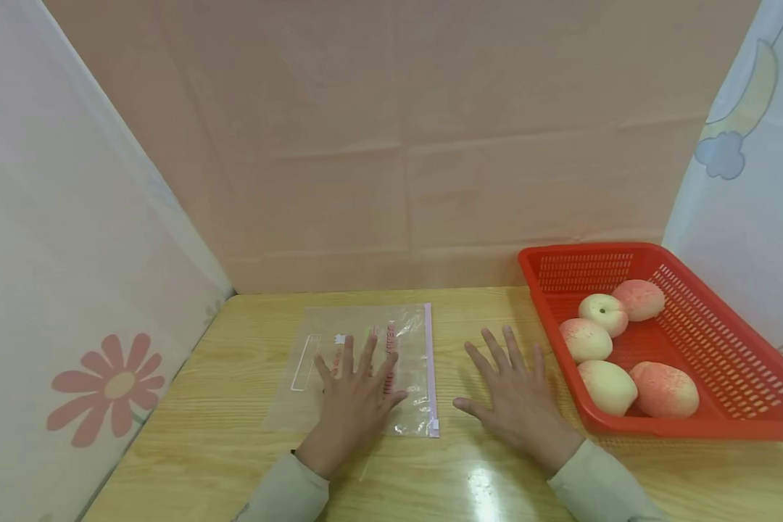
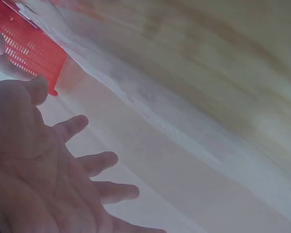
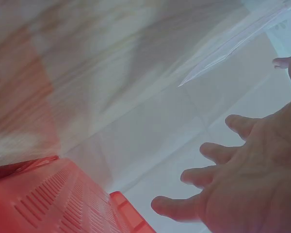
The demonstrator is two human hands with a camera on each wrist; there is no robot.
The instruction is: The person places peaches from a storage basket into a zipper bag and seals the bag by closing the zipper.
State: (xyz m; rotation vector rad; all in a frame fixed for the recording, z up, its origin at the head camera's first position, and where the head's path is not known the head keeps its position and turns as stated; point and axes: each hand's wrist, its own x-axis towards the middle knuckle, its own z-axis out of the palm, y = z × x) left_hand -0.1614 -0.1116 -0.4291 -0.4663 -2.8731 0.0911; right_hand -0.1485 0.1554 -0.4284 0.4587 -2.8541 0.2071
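Observation:
A clear zip bag (image 1: pixel 411 362) with a lilac slider strip along its right side lies flat on the wooden table. Over its middle is my left hand (image 1: pixel 355 399), fingers straight and spread; the left wrist view shows a gap between palm (image 2: pixel 34 170) and bag. My right hand (image 1: pixel 522 406) spreads its fingers between the bag and a red plastic basket (image 1: pixel 750 348), holding nothing. Inside the basket several peaches (image 1: pixel 664 390) sit toward its left side. In the right wrist view the right hand (image 3: pixel 257 174) appears palm-side, apart from the basket wall (image 3: pixel 63 199).
The wooden table (image 1: pixel 228 377) ends at a plain beige cloth backdrop (image 1: pixel 391 145). A white cloth with a printed pink flower (image 1: pixel 114 388) hangs at the left, and another with a moon print (image 1: pixel 750 94) at the right.

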